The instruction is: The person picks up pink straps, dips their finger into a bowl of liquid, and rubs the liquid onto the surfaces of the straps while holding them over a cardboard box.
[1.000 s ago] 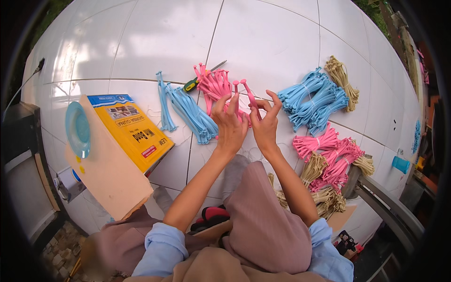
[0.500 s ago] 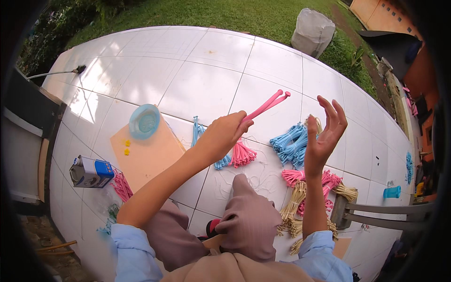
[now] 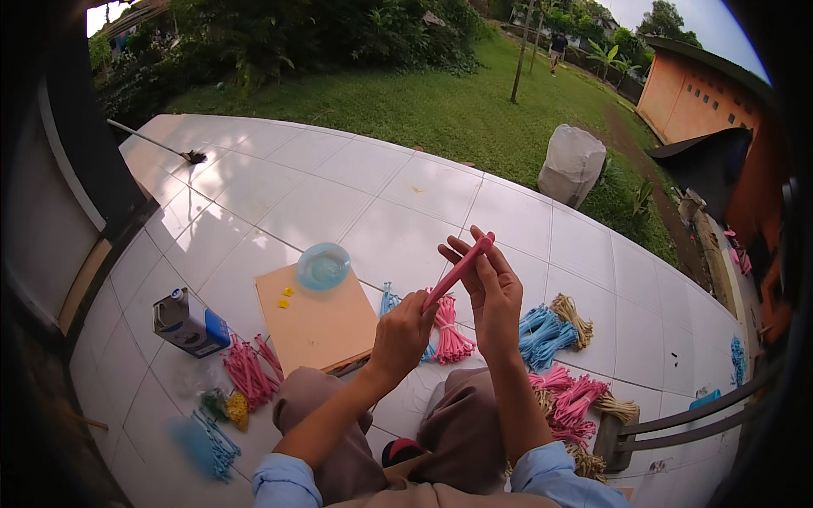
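Pink strip bundle [image 3: 457, 273] held up in mid-frame, just right of centre, tilted from lower left to upper right, clear of the floor. Left hand [image 3: 402, 333] clenched around its lower end; right hand [image 3: 494, 292] pinches the upper end between thumb and fingertips, other fingers extended. Step in hand, as judged: the strips are being gathered and evened into one straight bundle; no tie is visible on it. Next move would likely call for a steady grip at the lower end while the upper end is squared off or bound, without letting the strips splay. Directly below the hands, on the white tiled floor [image 3: 398, 195], lies a finished pink tassel [image 3: 451, 340] with a blue one [image 3: 389, 299] partly behind the left hand. Right of centre: heap of blue, tan and pink tassels [image 3: 566, 364]. Left of centre: tan cardboard sheet [image 3: 317, 322] carrying a pale blue round lid [image 3: 323, 266] at its upper edge and small yellow bits [image 3: 285, 297]. Lower left: a small blue-and-grey carton [image 3: 189, 322], loose pink strips [image 3: 247, 370], blue strips [image 3: 212, 440]. Upper frame: grass [image 3: 440, 110], a white sack [image 3: 572, 165].
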A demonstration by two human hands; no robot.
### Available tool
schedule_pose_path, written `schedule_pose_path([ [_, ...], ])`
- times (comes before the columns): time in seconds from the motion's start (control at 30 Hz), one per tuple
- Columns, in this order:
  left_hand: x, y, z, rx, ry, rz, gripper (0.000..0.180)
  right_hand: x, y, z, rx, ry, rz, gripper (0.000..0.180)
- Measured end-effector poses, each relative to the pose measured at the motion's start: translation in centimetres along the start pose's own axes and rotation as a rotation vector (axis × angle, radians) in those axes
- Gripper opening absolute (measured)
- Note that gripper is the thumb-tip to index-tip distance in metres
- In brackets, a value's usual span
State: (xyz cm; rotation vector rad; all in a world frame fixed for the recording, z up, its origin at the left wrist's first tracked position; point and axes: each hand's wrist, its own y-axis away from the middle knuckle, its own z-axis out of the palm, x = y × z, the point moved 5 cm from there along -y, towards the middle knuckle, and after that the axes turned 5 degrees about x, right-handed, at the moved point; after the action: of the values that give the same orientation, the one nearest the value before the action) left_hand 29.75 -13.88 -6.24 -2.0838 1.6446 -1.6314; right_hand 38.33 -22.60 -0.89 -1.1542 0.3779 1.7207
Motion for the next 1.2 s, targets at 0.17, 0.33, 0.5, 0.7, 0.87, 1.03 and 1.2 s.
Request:
schedule_pose_path([
  [0.17,-1.1,0.7,-0.2,-0.010,0.180,-0.184,0.032,3.3,2.0,2.1,-0.028,0.054,-0.024,0.040],
  [0.33,-2.2,1.5,2.2,-0.097,1.001,-0.564,0.042,2.6,1.7,1.6,0.082,0.028,-0.068,0.042],
  [0.5,-0.6,1.4,1.2,0.179,0.049,0.128,0.033,3.8,2.5,2.9,-0.039,0.814,-0.329,0.038],
  [0.7,-2.9,-0.9,0.0,0.150,0.815,-0.407,0.031,3.1,2.9,1.9,0.031,0.771,-0.337,0.033],
  [0.87,-2.2,-2.0,-0.5,0.031,1.222,-0.455,0.039,3.7,3.1,1.1,0.046,0.703,-0.361,0.036],
  [1.03,-1.5,-1.8,-0.3,-0.101,1.487,-0.433,0.046,6.9,4.4,0.3,0.020,0.704,-0.092,0.046],
  [1.2,-1.1,-1.6,-1.0,-0.081,1.575,-0.437,0.046,9.7,5.2,-1.1,0.170,0.488,-0.033,0.039],
])
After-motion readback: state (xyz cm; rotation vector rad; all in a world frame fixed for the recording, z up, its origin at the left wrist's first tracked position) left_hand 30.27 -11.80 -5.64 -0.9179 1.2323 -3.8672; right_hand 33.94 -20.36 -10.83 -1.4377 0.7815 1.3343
